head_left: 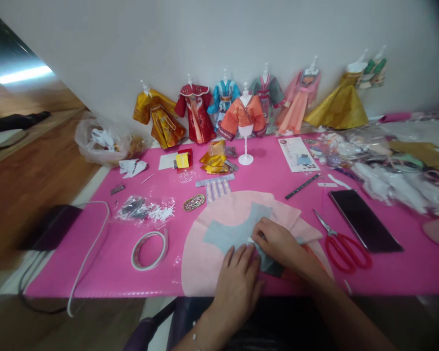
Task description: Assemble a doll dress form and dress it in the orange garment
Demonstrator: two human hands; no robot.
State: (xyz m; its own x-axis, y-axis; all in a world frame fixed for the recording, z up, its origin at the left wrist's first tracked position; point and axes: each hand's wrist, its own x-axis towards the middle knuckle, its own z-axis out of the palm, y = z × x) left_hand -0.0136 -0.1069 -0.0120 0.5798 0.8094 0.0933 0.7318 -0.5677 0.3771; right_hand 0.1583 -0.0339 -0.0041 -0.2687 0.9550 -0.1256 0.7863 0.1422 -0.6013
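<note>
My L hand (239,277) lies flat, prob. steadying the grey-blue garment piece (222,235); R hand's (277,242) curled, can't tell if gripping.

A plain, pale gray wall (219,39) rises behind a table (106,273) topped with a glossy bright-pink cover, its white edge showing along the left side. Brown wood-toned flooring (54,146) stretches away at left, blurred. A bright white streak of light (22,75) cuts across a dark surface (7,41) in the upper left corner, while softer, even light washes the wall.
</note>
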